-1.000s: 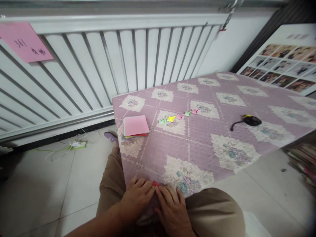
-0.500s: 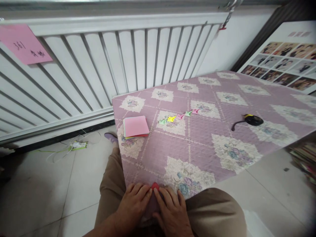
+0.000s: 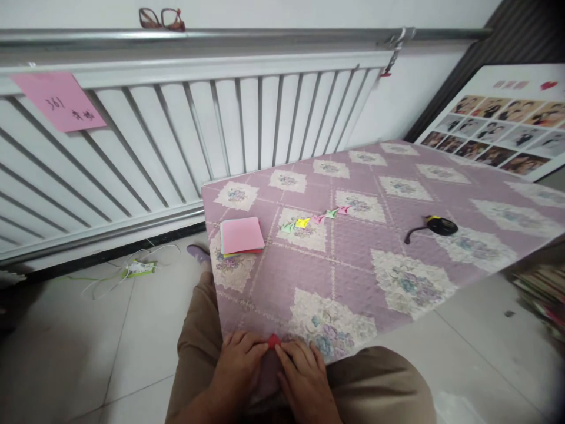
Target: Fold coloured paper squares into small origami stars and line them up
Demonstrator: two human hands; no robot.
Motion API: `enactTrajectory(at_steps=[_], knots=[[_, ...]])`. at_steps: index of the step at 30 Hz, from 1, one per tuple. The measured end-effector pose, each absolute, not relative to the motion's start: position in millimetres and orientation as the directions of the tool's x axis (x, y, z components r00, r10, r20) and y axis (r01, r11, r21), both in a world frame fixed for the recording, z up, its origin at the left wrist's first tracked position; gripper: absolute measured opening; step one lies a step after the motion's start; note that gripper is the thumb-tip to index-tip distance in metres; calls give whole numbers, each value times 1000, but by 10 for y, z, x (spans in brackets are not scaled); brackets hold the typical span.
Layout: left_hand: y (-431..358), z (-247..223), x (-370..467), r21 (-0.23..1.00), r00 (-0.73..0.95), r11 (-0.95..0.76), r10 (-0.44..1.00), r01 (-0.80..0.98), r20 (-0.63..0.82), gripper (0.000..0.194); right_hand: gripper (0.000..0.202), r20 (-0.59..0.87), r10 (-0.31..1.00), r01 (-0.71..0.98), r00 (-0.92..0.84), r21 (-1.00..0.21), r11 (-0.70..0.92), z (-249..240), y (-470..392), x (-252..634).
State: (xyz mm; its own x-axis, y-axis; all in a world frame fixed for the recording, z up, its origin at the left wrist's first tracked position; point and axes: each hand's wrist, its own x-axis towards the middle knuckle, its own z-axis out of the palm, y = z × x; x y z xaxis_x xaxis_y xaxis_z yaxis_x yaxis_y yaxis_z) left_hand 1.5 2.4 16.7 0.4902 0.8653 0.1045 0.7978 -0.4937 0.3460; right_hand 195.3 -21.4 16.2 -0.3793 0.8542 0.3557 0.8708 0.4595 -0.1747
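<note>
Seemingly a home room: radiator, floral tablecloth, photo board

Soft, even light covers the table; beyond its far edge a pipe shines, left of it the floor dims, right of it a stack blurs.

The scrap lies at the table's near edge, between left hand and right hand. Farther back, the stack sits left of the folded row. Behind the table stands the radiator; left, on the floor, lies the power strip.
</note>
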Motion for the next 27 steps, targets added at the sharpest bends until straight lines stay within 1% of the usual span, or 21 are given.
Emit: enactTrajectory(at_steps=[4, 6, 8, 11, 13, 16, 19, 22, 24, 27], knots=[[28, 115, 102, 340, 463, -486, 873, 805, 151, 27, 34, 375, 845, 871, -381, -162, 465, 148, -236, 1936], [37, 132, 122, 354, 448, -469, 882, 809, 146, 27, 33, 375, 849, 868, -372, -184, 462, 157, -234, 1945], [59, 183, 137, 404, 423, -430, 899, 808, 110, 24, 31, 359, 864, 855, -353, -251, 454, 172, -214, 1960], [110, 274, 165, 484, 370, -352, 927, 801, 62, 15, 28, 313, 905, 828, -288, -394, 399, 191, -146, 1977], [141, 314, 185, 503, 338, -309, 940, 807, 35, 13, 27, 271, 933, 812, -238, -471, 344, 201, -84, 1979], [157, 331, 198, 510, 328, -287, 945, 811, 11, 13, 22, 207, 955, 794, -212, -533, 292, 228, -3, 1970], [135, 322, 189, 516, 336, -296, 942, 804, 17, 13, 17, 181, 961, 784, -208, -557, 274, 266, 27, 1960], [109, 312, 168, 524, 345, -314, 938, 792, 40, 17, 17, 173, 966, 782, -193, -568, 258, 284, 14, 1950], [108, 311, 154, 537, 350, -316, 936, 782, 41, 20, 19, 162, 968, 787, -192, -564, 251, 274, 0, 1938], [141, 324, 147, 562, 354, -296, 935, 772, 7, 21, 18, 135, 971, 813, -196, -532, 238, 238, -7, 1916]])
